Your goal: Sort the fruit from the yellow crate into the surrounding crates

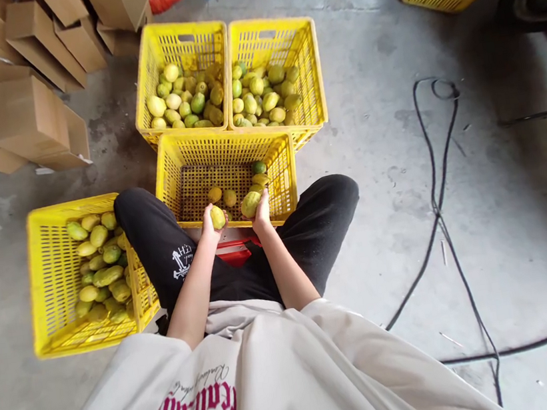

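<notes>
Left hand [212, 224] grasping fruit [217, 217], right hand [261, 213] grasping another fruit [250, 205], over crate's near edge [280, 220], fuller crates [303, 60] beyond, boxes [27, 116] leftward

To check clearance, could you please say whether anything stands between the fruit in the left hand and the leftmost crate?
The left leg stands between the fruit in the left hand and the leftmost crate.

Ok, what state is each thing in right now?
Left hand, holding one fruit
Right hand, holding another fruit
Middle crate, few fruits inside
Far left crate, partly filled
Far right crate, partly filled
Side crate, partly filled
Cardboard boxes, bunched together
Black cable, lying crossed over itself
</notes>
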`<state>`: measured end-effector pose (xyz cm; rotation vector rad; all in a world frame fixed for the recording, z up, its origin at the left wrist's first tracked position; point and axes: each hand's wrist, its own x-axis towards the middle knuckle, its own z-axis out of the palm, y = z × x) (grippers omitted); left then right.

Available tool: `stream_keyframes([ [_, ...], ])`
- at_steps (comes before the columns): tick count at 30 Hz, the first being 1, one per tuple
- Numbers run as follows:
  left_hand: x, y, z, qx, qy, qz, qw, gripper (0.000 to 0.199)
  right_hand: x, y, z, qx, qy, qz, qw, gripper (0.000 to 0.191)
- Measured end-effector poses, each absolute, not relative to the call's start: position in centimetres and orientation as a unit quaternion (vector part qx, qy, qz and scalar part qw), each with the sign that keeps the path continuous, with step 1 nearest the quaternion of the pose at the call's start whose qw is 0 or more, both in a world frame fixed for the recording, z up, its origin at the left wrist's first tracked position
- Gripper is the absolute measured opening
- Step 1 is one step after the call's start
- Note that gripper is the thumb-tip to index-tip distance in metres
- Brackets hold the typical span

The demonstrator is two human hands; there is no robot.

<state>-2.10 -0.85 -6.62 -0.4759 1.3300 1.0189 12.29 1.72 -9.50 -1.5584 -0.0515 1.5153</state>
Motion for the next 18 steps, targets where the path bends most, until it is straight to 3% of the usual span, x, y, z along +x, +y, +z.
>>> stream_keyframes([
  [4, -2.0, -0.8, -6.6, -0.209, 0.580, 0.457, 0.641, 0.035, 11.8, 1.5, -8.5, -0.698, 0.037, 0.597, 0.394, 0.047],
  [8, -1.8, -0.7, -6.4, -0.193, 0.573, 0.480, 0.636, 0.021, 11.7, 1.0, -8.0, -0.692, -0.019, 0.600, 0.400, 0.025],
  [10, -1.7, -0.6, -6.2, -0.176, 0.577, 0.465, 0.648, 0.026, 11.6, 0.8, -7.9, -0.683, -0.029, 0.604, 0.409, 0.019],
  [14, -1.9, -0.6, -5.9, -0.167, 0.577, 0.449, 0.662, 0.044, 11.6, 0.8, -7.9, -0.666, 0.001, 0.619, 0.416, 0.017],
  [18, -1.9, -0.5, -5.9, -0.176, 0.566, 0.450, 0.668, 0.034, 11.7, 0.9, -7.9, -0.647, 0.046, 0.643, 0.408, 0.026],
])
